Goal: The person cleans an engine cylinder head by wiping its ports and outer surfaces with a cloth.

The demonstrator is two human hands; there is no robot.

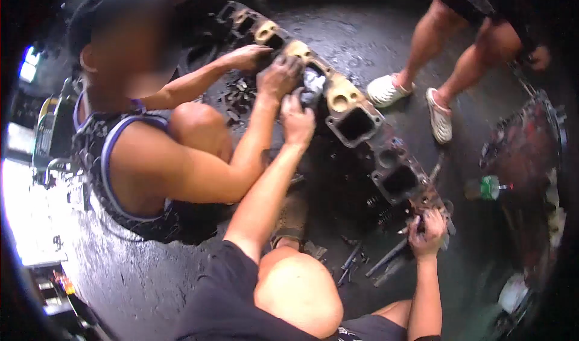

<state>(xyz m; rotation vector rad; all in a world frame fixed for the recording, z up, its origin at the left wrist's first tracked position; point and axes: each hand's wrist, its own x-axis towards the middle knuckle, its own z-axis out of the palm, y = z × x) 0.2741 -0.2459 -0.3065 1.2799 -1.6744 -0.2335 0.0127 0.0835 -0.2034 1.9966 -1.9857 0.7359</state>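
Observation:
A long metal engine manifold [369,137] with several rectangular ports runs diagonally from the upper middle to the lower right, partly bare tan metal and partly dark with grime. My left hand [298,121] is at its near side, fingers closed on a crumpled grey-white rag [313,83] against the manifold; part of the grip is hidden. At the lower right end, my right hand [428,233] has its blackened fingers curled over the manifold's end. A co-worker's hand [280,78] touches the manifold just beyond my left hand, and their other hand [248,57] is farther up.
The co-worker [145,166] squats close at my left. Another person's legs [443,51] in light clogs stand across the manifold. Metal rods [389,259] and small tools [350,259] lie on the dark oily floor, with a green-labelled bottle [490,188] at the right.

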